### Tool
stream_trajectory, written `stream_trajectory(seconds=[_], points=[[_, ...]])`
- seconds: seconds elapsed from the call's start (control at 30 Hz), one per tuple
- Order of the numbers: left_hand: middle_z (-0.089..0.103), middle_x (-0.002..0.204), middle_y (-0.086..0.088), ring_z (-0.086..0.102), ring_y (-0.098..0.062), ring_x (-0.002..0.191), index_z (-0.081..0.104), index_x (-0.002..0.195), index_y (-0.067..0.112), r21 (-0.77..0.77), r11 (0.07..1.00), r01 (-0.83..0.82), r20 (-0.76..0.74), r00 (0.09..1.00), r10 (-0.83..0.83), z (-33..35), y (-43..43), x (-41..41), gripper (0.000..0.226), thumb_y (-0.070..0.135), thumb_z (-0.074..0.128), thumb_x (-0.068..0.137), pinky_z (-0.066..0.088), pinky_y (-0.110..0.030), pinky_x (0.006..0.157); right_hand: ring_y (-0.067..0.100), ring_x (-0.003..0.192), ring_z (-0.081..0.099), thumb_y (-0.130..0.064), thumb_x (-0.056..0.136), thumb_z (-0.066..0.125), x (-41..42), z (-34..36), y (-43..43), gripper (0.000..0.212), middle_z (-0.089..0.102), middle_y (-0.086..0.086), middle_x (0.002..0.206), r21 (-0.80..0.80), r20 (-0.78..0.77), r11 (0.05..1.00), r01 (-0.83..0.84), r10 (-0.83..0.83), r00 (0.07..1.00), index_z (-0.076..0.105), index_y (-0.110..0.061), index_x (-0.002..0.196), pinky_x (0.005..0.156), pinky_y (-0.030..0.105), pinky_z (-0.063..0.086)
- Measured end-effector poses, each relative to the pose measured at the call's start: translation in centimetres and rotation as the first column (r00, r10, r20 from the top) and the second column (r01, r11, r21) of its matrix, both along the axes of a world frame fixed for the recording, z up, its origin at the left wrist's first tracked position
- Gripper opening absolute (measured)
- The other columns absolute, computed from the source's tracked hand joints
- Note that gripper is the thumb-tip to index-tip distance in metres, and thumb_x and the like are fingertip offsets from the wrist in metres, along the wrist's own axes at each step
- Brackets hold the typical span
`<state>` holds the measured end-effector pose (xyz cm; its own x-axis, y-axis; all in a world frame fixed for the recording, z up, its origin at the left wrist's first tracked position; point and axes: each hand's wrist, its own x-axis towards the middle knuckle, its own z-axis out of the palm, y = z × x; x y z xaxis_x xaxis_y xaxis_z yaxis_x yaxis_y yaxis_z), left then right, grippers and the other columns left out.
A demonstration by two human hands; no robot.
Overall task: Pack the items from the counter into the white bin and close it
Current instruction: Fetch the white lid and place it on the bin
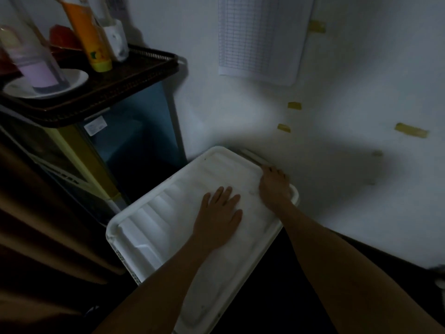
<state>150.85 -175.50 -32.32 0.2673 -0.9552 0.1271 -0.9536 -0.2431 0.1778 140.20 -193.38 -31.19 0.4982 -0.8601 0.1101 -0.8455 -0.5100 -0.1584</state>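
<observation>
The white bin's ribbed lid point(168, 213) lies flat over the bin on the dark floor, against the wall. My left hand point(220, 213) presses flat on the middle of the lid, fingers straight and spread. My right hand point(273, 185) rests on the lid's far right rim, its fingers curled over the edge next to the wall. The bin's contents are hidden under the lid. On the dark tray point(134, 75) at upper left stand an orange tube point(88, 32), a clear bottle with lilac contents point(36, 61) on a white saucer point(74, 79), and a white cup point(116, 41).
A blue cabinet point(134, 126) carries the tray, just left of the bin. A ruled paper sheet point(260, 37) and bits of yellow tape point(410, 130) stick to the white wall. Brown fabric point(36, 225) fills the lower left. The floor beside the bin is dark.
</observation>
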Motion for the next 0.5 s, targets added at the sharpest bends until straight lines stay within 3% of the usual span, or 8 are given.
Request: stream_trajectory(seconds=[0.3,0.5], points=[[0.023,0.160,0.006,0.017,-0.015,0.148,0.035,0.148,0.032,-0.019,0.975,0.222,-0.018,0.975,-0.222,0.0,2.1,-1.6,0.054,0.050,0.019,0.099,0.013,-0.043,0.120,0.035,0.121,0.047,-0.008,0.093,0.040,-5.9,0.6,5.1,0.043,0.051,0.017,0.133,0.054,0.059,0.980,0.192,-0.195,0.979,0.046,-0.008,0.135,0.102,0.043,0.033],[0.023,0.160,0.009,0.016,-0.012,0.148,0.037,0.147,0.033,-0.034,0.918,0.394,-0.027,0.918,-0.395,-0.1,3.3,-2.9,0.046,0.040,0.025,0.103,0.010,-0.037,0.121,0.032,0.118,0.047,-0.009,0.094,0.039,-10.0,0.8,9.4,0.037,0.051,0.013,0.131,0.033,0.001,0.934,0.355,-0.355,0.935,0.048,-0.011,0.130,0.097,0.041,0.034]])
